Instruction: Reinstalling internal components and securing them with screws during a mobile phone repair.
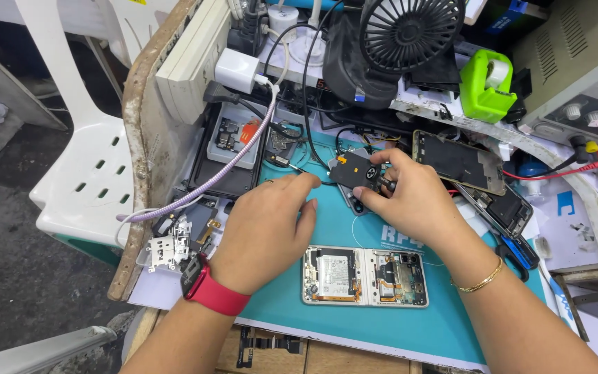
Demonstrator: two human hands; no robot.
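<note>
My left hand [268, 225], with a red watch on the wrist, rests knuckles-up on the teal work mat [396, 325]; its fingers curl around a thin dark tool whose tip points right. My right hand [410, 197], wearing a gold bracelet, pinches a small black phone part [354, 171] over the mat. Below both hands lies an opened foldable phone [365, 276] showing its battery and circuit boards.
A dismantled phone frame [459, 163] and another opened phone [503, 208] lie to the right. A black fan [410, 31], green tape dispenser [486, 83], power strip [192, 59] with chargers and a parts tray [233, 135] crowd the back. A white plastic chair [84, 173] stands left.
</note>
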